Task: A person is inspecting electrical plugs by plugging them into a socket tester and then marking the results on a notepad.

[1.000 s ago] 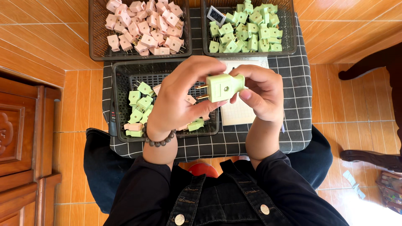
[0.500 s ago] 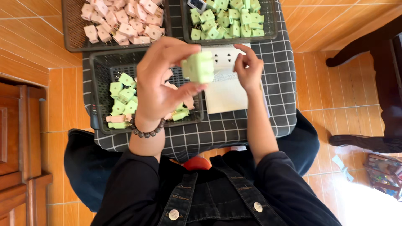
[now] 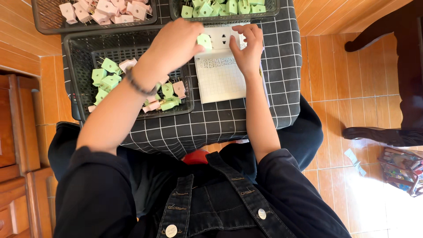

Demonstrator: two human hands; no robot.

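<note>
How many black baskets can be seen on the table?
3. One basket is near the person, under the left arm, with green and pink plugs. One is at the top left with pink plugs. One is at the top centre with green plugs. All are partly cropped or covered.

Top two baskets (image 3: 44,24) cut off by edge — green plug (image 3: 204,41) mostly hidden.
</note>
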